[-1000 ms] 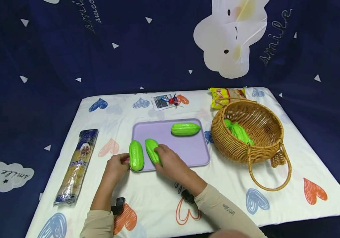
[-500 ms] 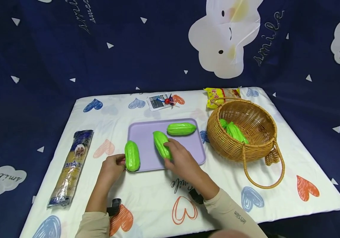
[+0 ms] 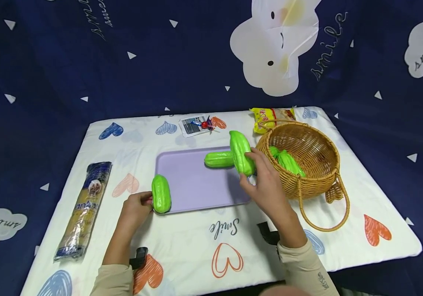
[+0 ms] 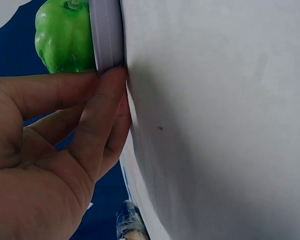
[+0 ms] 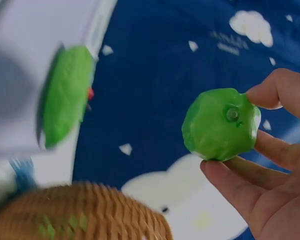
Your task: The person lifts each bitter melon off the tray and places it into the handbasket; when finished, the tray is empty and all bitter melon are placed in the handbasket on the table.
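Observation:
My right hand (image 3: 268, 185) holds a bright green, ridged bitter melon (image 3: 241, 154) between thumb and fingers, raised over the right side of the lilac tray (image 3: 196, 185). In the right wrist view its stem end (image 5: 232, 115) faces the camera. Behind it, partly covered in the head view, a second bitter melon (image 3: 217, 159) lies across the tray. A third bitter melon (image 3: 161, 194) lies at the tray's near left corner. There my left hand (image 3: 133, 211) pinches the tray's edge, as the left wrist view shows at the tray rim (image 4: 107, 40), beside that melon.
Right of the tray stands a wicker basket (image 3: 315, 189) with green bitter melons (image 3: 290, 163) inside and its handle hanging forward. A noodle pack (image 3: 85, 209) lies at the left. A yellow packet (image 3: 265, 117) and a small card with lollipops (image 3: 196, 125) lie at the back.
My right hand has lifted the bitter melon from the tray's left part and carried it right, toward the basket. My left hand stays at the tray's edge. The head view has shifted slightly.

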Available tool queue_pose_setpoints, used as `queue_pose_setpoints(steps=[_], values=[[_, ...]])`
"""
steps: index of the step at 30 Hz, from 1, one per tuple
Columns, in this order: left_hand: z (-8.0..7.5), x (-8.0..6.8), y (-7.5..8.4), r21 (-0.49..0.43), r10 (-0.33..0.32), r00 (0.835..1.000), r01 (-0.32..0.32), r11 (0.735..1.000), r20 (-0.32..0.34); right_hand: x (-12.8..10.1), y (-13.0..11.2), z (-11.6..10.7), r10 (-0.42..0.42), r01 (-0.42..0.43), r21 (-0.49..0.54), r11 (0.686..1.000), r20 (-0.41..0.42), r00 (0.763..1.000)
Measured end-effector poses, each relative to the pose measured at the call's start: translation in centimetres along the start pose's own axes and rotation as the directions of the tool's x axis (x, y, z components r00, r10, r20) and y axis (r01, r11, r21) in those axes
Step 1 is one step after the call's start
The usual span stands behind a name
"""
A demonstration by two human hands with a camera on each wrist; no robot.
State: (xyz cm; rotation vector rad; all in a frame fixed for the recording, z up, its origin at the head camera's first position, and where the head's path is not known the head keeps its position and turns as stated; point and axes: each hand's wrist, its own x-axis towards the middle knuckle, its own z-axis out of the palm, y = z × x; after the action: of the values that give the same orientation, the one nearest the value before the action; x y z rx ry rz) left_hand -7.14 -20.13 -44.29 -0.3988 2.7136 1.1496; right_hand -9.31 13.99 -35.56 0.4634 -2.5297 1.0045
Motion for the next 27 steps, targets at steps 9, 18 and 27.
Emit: queue_pose_setpoints(steps=[9,18,27], values=[[-0.2,0.1,0.1,-0.004,0.002,1.0,-0.002,1.0,0.002,0.2,1.9,-3.7,0.125,-0.132,-0.03,0.991,-0.168,0.978],[-0.2,0.0,0.1,0.001,0.008,1.0,-0.008,1.0,0.002,-0.3,4.4,-5.5,0.232,-0.26,-0.088,0.962,-0.244,0.942],[-0.1,0.0,0.0,-0.001,0.008,1.0,-0.008,1.0,0.009,-1.1,5.7,-5.6,0.291,-0.33,-0.149,0.932,-0.236,0.927]])
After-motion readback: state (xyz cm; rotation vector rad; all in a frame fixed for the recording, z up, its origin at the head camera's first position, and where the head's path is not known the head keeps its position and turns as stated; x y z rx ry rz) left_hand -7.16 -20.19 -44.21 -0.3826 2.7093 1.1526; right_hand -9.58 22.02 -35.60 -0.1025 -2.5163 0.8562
